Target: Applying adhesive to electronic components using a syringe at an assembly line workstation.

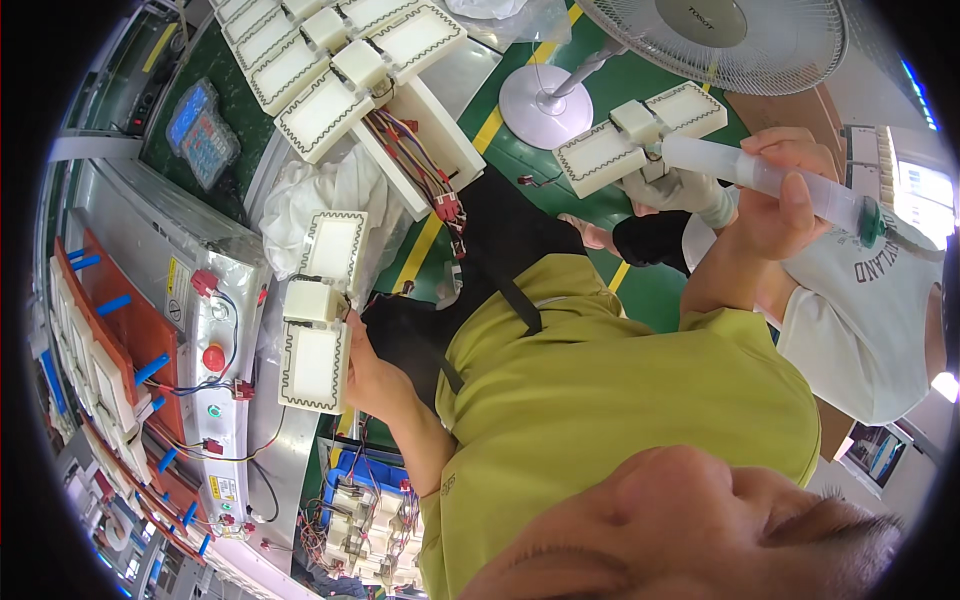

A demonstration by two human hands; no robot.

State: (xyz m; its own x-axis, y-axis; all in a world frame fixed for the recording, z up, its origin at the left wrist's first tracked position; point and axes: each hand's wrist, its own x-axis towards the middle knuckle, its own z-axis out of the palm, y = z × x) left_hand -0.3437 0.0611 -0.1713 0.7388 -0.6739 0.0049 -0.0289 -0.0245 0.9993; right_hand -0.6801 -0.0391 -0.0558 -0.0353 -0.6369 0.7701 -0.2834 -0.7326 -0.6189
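My left hand (pixel 376 378) grips the side edge of a white plastic double-tray piece (pixel 316 368), with wavy dark lines round its two shallow trays and a small block between them. My fingers are partly hidden by it. My right hand (pixel 790 190) is closed round a translucent syringe-like tube (pixel 832 203) with a green end cap (pixel 872 222) and a hose. The tube's white end lies close to a second double-tray piece (pixel 600 158); whether they touch I cannot tell. A gloved hand (pixel 690 195), apparently a co-worker's, is under that piece.
Several more tray pieces (pixel 325 115) lie at the far left, beside bundled wires (pixel 415 150). A machine with a red button (pixel 213 357) lines the left side. A fan (pixel 548 95) stands at the back. Wired parts fill a blue bin (pixel 350 470). At right is a co-worker's white shirt (pixel 850 330).
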